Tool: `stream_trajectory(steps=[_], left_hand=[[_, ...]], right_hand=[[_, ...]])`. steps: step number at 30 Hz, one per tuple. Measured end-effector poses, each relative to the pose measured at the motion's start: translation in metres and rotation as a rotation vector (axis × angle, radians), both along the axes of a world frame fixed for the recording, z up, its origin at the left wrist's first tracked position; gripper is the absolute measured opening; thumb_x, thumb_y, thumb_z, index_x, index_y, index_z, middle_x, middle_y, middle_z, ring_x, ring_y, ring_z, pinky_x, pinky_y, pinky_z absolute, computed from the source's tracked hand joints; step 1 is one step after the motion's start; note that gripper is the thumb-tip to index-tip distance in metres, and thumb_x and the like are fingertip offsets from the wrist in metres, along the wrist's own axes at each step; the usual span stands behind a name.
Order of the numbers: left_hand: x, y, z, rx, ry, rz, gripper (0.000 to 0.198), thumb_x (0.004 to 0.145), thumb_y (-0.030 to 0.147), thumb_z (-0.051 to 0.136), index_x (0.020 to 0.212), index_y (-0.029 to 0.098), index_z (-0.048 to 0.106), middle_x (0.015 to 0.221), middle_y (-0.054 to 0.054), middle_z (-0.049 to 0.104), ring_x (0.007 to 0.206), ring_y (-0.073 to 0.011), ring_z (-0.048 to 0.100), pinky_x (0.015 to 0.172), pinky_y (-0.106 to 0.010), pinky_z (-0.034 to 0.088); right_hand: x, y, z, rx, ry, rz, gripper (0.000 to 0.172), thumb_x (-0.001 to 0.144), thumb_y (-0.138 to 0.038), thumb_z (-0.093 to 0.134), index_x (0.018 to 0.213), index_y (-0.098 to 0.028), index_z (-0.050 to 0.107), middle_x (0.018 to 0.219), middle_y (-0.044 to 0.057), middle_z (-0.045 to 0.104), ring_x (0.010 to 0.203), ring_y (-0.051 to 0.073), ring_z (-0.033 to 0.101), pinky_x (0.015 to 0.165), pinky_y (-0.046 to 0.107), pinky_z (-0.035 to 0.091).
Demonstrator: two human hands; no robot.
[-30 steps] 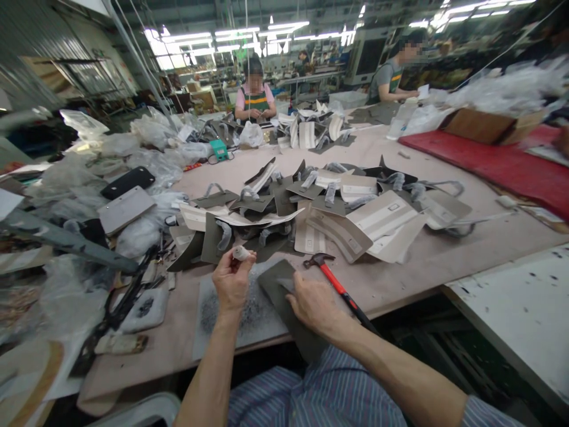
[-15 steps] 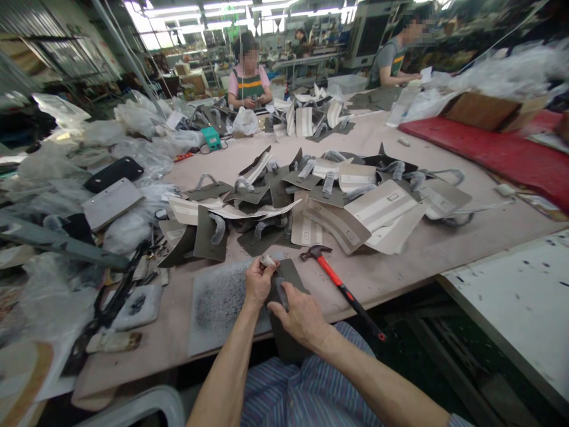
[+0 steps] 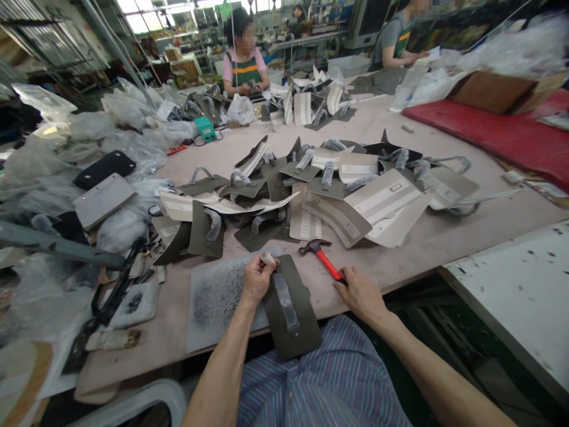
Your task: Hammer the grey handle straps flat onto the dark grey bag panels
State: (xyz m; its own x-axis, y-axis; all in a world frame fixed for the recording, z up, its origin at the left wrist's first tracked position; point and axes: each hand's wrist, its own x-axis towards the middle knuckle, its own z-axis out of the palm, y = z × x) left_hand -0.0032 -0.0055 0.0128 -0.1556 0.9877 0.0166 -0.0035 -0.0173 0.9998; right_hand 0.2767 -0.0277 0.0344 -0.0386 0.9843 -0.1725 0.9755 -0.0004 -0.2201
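Dark-grey rectangular panel (image 3: 303,303) overhangs tabletop (image 3: 382,261) edge, lengthwise toward us; our left fingers (image 3: 268,270) grip white cylinder (image 3: 267,258), right fingers (image 3: 345,283) red-handled hammer (image 3: 328,263).

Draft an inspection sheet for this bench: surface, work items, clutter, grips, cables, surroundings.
Surface: table with pale covering; grey board, dark-specked, at its front edge.
Job's things: dark panel with a film-wrapped strap, jutting past the table edge; hammer with a red shaft, to its right.
Left grip: holds a small whitish cylinder at the dark panel's far end.
Right grip: fingers curled on the hammer's handle.
Clutter: loose heap of panels beyond the board; plastic bags massed at left.
Cables: thin dark cord by the green box; route unclear.
Surroundings: person in pink top and person in grey sleeves across the table; red slab at right.
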Motion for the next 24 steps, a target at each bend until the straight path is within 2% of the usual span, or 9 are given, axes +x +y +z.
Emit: stream_trajectory(steps=[3, 6, 9, 12, 15, 17, 19, 21, 24], left_hand=[[0.001, -0.002, -0.001, 0.022, 0.107, 0.015, 0.02, 0.081, 0.029, 0.069, 0.096, 0.017, 0.065, 0.086, -0.005, 0.076, 0.083, -0.0197, 0.072, 0.082, -0.032, 0.056], [0.004, -0.006, 0.001, 0.062, 0.28, 0.032, 0.014, 0.081, 0.025, 0.066, 0.094, 0.019, 0.067, 0.088, -0.004, 0.076, 0.082, -0.0192, 0.071, 0.08, -0.03, 0.055], [0.007, -0.01, 0.003, 0.105, 0.388, 0.023, 0.012, 0.082, 0.022, 0.062, 0.091, 0.02, 0.069, 0.086, -0.003, 0.076, 0.081, -0.0189, 0.071, 0.078, -0.029, 0.054], [0.008, -0.011, 0.004, 0.13, 0.429, 0.012, 0.012, 0.082, 0.021, 0.061, 0.091, 0.02, 0.069, 0.086, -0.003, 0.075, 0.081, -0.0189, 0.07, 0.078, -0.029, 0.053], [0.008, -0.012, 0.001, 0.152, 0.463, 0.011, 0.013, 0.083, 0.021, 0.061, 0.094, 0.021, 0.069, 0.088, -0.003, 0.075, 0.082, -0.0192, 0.07, 0.079, -0.03, 0.053], [0.008, -0.012, 0.0, 0.152, 0.483, 0.012, 0.012, 0.082, 0.021, 0.062, 0.091, 0.02, 0.069, 0.082, -0.002, 0.074, 0.076, -0.0187, 0.069, 0.074, -0.029, 0.053], [0.007, -0.013, -0.001, 0.146, 0.484, 0.005, 0.01, 0.082, 0.02, 0.061, 0.089, 0.02, 0.069, 0.08, -0.002, 0.073, 0.073, -0.0182, 0.068, 0.072, -0.029, 0.052], [0.007, -0.014, 0.0, 0.148, 0.456, -0.008, 0.012, 0.083, 0.02, 0.06, 0.091, 0.02, 0.069, 0.084, -0.002, 0.074, 0.078, -0.0183, 0.068, 0.074, -0.028, 0.052], [0.007, -0.015, 0.002, 0.149, 0.411, -0.013, 0.014, 0.083, 0.021, 0.06, 0.094, 0.021, 0.07, 0.09, -0.003, 0.075, 0.084, -0.019, 0.069, 0.079, -0.029, 0.053]], right_hand=[[-0.005, 0.002, 0.003, -0.172, 0.352, -0.164, 0.006, 0.086, -0.022, 0.059, 0.089, -0.017, 0.056, 0.083, 0.005, 0.058, 0.075, 0.017, 0.056, 0.067, 0.028, 0.041], [-0.018, 0.003, 0.017, -0.458, 0.807, -0.296, 0.008, 0.083, -0.023, 0.057, 0.079, -0.02, 0.051, 0.065, -0.002, 0.05, 0.057, 0.013, 0.049, 0.054, 0.025, 0.04], [-0.034, -0.001, 0.038, -0.518, 0.945, -0.283, 0.017, 0.092, -0.034, 0.042, 0.083, -0.021, 0.049, 0.061, -0.005, 0.046, 0.045, 0.01, 0.04, 0.044, 0.023, 0.036], [-0.047, -0.007, 0.06, -0.205, 0.894, -0.124, 0.032, 0.098, -0.047, 0.031, 0.086, -0.022, 0.047, 0.059, -0.005, 0.044, 0.044, 0.011, 0.039, 0.044, 0.023, 0.031], [-0.052, -0.008, 0.079, 0.165, 0.557, 0.179, 0.032, 0.098, -0.046, 0.035, 0.084, -0.021, 0.048, 0.059, -0.001, 0.049, 0.048, 0.013, 0.044, 0.048, 0.026, 0.025], [-0.05, -0.004, 0.096, 0.203, 0.334, 0.347, 0.027, 0.098, -0.039, 0.04, 0.082, -0.021, 0.049, 0.057, -0.001, 0.05, 0.046, 0.012, 0.042, 0.048, 0.028, 0.019], [-0.047, 0.003, 0.121, 0.208, 0.267, 0.443, 0.024, 0.098, -0.035, 0.043, 0.079, -0.021, 0.048, 0.054, -0.003, 0.048, 0.043, 0.011, 0.038, 0.048, 0.028, 0.016], [-0.046, 0.008, 0.15, 0.323, 0.386, 0.421, 0.026, 0.099, -0.037, 0.044, 0.079, -0.022, 0.045, 0.053, -0.005, 0.045, 0.043, 0.01, 0.037, 0.047, 0.026, 0.019], [-0.052, 0.01, 0.172, 0.598, 0.671, 0.162, 0.03, 0.104, -0.043, 0.028, 0.091, -0.023, 0.046, 0.064, -0.003, 0.05, 0.05, 0.012, 0.044, 0.051, 0.025, 0.034]])
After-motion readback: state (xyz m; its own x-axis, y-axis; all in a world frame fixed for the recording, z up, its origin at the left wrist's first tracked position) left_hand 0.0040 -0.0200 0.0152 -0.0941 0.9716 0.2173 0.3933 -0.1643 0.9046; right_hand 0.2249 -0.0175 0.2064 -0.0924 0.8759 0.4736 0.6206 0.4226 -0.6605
